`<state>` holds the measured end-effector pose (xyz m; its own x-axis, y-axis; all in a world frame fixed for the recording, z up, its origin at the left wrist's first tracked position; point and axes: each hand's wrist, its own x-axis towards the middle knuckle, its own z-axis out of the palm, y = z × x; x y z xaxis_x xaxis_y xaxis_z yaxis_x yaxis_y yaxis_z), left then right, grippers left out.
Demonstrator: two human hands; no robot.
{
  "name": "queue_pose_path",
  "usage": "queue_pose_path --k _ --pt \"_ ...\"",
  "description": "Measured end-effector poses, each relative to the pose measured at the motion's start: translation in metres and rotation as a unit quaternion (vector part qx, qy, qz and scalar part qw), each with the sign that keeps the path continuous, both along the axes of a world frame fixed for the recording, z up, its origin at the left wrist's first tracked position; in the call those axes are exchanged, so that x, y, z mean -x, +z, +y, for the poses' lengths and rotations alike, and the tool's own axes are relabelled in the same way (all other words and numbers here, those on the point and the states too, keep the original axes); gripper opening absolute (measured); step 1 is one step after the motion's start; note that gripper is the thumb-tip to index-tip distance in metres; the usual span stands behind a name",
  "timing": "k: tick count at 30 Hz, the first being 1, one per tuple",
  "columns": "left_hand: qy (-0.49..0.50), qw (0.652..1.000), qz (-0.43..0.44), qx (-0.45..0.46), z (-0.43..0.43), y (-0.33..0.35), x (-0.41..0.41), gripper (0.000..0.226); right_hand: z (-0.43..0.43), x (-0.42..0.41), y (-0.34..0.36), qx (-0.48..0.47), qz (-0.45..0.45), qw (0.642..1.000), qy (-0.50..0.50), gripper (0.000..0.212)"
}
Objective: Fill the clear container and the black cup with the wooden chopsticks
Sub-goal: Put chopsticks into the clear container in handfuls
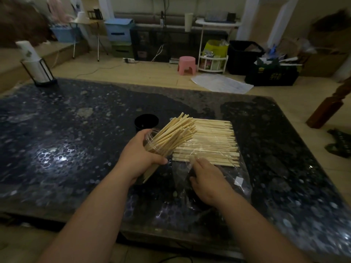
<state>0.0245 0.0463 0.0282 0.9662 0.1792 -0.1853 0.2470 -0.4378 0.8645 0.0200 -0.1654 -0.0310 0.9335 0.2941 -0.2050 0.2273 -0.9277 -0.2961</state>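
My left hand (139, 158) grips the clear container (152, 144), tilted to the right above the table. A thick bundle of wooden chopsticks (176, 132) sticks out of its mouth. The black cup (146, 121) stands upright just behind it and looks empty. To the right, a flat pile of loose chopsticks (214, 143) lies on clear plastic wrap (228, 177). My right hand (207, 179) rests on the wrap at the pile's near edge, with fingers curled over the wrap; whether it holds anything is unclear.
The dark speckled stone table (76, 139) fills the view. A stack of paper cups in a black wire stand (36, 65) sits at its far left corner. Past the table are a pink stool (187, 65), bins and boxes on the floor.
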Motion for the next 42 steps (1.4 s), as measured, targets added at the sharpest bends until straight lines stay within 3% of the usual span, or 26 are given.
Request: queue_pose_path --k 22,42 --pt "-0.014 1.000 0.020 0.018 0.006 0.002 -0.001 0.108 0.008 -0.018 -0.019 0.088 -0.036 0.994 -0.060 0.039" --pt "-0.021 1.000 0.021 0.009 0.003 0.010 0.002 0.104 0.007 -0.018 -0.020 0.069 -0.025 0.994 -0.076 0.046"
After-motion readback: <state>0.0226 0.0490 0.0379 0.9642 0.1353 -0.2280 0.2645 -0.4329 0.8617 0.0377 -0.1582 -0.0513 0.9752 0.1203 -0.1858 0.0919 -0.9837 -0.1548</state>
